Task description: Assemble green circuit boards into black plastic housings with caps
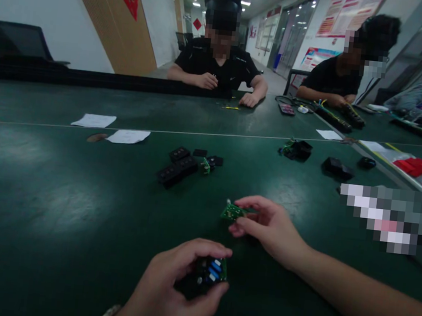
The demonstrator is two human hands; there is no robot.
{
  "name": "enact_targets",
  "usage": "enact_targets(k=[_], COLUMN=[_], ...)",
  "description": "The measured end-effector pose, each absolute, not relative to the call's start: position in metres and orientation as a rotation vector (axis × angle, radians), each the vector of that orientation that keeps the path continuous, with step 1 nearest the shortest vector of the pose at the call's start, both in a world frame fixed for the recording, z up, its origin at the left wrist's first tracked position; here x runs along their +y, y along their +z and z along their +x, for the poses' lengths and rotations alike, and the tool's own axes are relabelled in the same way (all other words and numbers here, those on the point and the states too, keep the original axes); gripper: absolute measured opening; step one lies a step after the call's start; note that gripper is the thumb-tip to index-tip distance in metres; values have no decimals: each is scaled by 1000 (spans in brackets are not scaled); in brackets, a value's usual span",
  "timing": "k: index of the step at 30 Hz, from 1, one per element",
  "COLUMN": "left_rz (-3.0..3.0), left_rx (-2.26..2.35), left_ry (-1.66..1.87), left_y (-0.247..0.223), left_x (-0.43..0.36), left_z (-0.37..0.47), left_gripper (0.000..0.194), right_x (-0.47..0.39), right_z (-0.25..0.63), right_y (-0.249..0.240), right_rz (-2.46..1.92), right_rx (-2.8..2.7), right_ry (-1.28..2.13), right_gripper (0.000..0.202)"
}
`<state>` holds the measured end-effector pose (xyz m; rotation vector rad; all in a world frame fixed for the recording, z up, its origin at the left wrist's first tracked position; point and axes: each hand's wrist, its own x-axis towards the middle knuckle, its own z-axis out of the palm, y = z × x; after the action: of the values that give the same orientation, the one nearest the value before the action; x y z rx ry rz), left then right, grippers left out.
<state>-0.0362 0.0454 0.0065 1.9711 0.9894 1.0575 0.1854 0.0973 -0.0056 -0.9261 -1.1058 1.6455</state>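
My left hand (179, 280), low in the middle of the view, grips a circuit board (216, 270) by its edges between thumb and fingers. Blue, white and black components show on that board. Farther up and to the right, my right hand (264, 226) pinches a smaller green circuit board (232, 211) between thumb and fingertips, held just over the table. The two boards are apart. Beyond my hands lies a group of black plastic housings (179, 169), with a small green board (205, 166) beside them.
Farther right on the green table (57, 222) are an open black housing with a board (298, 149) and a black block (337, 168). White papers (128, 137) lie at the left. A person (221, 58) sits opposite; another person (336, 75) works at the right.
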Motion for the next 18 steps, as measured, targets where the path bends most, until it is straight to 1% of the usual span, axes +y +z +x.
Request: enact_targets(k=[3, 5, 8, 12, 13, 14, 16, 17, 18], left_rz=[1930, 1892, 1837, 1754, 1741, 1734, 1717, 1707, 1697], left_rx=[993, 986, 998, 1034, 1036, 1035, 1024, 1011, 995], left_ry=[1033, 1024, 981, 960, 966, 975, 1004, 1023, 1035], left_y=[7, 6, 4, 3, 2, 1, -2, -3, -4], left_x=[45, 45, 47, 51, 52, 52, 54, 54, 54], left_z=[-34, -34, -33, -32, -32, -32, -33, -33, -33], left_gripper=[46, 45, 43, 37, 36, 36, 39, 41, 43], right_x=[61, 47, 42, 55, 58, 60, 61, 60, 59], right_z=[221, 227, 217, 198, 195, 193, 193, 194, 195], right_y=[-3, 2, 3, -6, -9, -12, -15, -16, -17], right_rz=[-947, -923, -852, -798, -789, -787, -810, -821, -824], right_rx=[-854, -779, -742, -844, -868, -892, -946, -988, -1042], right_ry=[1682, 1740, 1827, 1791, 1765, 1748, 1743, 1749, 1747], right_gripper=[23, 22, 20, 19, 22, 30, 51, 57, 59])
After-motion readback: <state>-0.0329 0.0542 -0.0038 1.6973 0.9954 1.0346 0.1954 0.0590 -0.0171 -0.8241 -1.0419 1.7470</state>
